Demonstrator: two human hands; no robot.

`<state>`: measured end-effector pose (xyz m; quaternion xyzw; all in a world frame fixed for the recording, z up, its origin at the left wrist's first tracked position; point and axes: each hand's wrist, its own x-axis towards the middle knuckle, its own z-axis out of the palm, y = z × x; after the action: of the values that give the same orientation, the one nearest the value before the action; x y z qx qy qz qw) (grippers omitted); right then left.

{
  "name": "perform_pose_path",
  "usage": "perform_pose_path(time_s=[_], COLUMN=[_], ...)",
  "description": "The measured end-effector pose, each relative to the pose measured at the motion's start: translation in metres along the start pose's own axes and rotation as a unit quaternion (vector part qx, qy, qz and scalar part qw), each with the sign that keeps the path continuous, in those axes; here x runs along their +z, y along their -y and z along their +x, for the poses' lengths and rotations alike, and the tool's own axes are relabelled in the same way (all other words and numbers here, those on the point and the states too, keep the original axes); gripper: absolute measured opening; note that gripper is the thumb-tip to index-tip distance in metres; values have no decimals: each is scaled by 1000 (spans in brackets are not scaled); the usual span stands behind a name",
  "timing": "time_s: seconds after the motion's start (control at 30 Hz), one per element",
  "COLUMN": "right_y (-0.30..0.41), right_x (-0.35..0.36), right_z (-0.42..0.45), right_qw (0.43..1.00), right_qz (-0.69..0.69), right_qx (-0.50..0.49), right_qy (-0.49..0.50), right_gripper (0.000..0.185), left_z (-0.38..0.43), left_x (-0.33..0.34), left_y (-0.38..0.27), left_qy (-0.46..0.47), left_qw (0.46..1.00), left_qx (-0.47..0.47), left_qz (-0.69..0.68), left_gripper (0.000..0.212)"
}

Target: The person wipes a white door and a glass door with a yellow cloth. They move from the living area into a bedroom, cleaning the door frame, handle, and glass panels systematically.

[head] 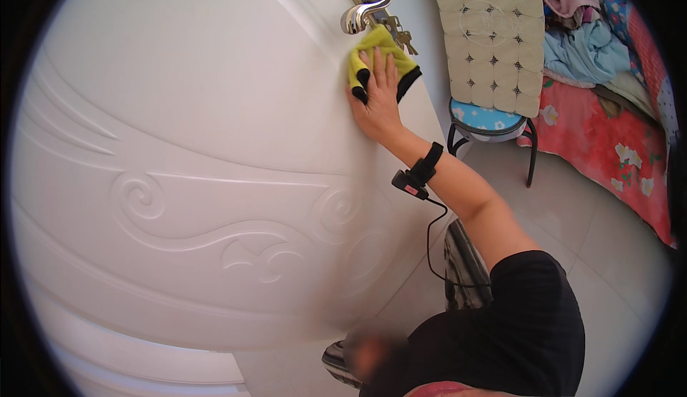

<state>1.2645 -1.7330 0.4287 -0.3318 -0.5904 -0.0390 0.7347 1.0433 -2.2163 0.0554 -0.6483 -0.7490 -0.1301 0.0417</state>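
Note:
My right hand lies with its back up and fingers spread on a yellow-green cloth with black edging. It presses the cloth flat against the white door, just below the metal lever handle. Keys hang at the lock plate beside the cloth's top edge. A black strap with a small cabled device is around my right wrist. My left hand is not seen; a blurred skin-toned patch near my lap cannot be made out.
Right of the door, a beige tufted pad stands on a round stool with a blue flowered seat and black legs. Beyond it, clothes are heaped over a red flowered cover. Grey floor tiles lie below. The door has raised scrollwork.

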Motion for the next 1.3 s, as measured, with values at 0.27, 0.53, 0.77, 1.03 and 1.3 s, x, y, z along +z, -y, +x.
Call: perform_pose_path(time_s=[0.27, 0.53, 0.77, 1.03, 1.3], right_y=[35, 3, -93, -99, 76], right_x=[5, -13, -19, -20, -3], right_z=[98, 39, -68, -130, -143], right_qw=[996, 999, 987, 955, 980], right_qz=[-35, -21, -18, 97, 52], right_qx=[-49, -33, 156, 281, -57], right_qy=[-62, -7, -19, -5, 183], right_gripper=[66, 64, 60, 70, 70], left_z=[14, 23, 34, 29, 14], left_x=[0, 3, 19, 37, 14], left_y=[-13, -29, -39, -48, -104], left_qy=[10, 5, 24, -14, -49], left_qw=[1000, 1000, 999, 1000, 995], left_qx=[-13, -19, -31, -22, -80], left_qz=[7, 8, 0, 7, 20], left_gripper=[13, 12, 12, 12, 19])
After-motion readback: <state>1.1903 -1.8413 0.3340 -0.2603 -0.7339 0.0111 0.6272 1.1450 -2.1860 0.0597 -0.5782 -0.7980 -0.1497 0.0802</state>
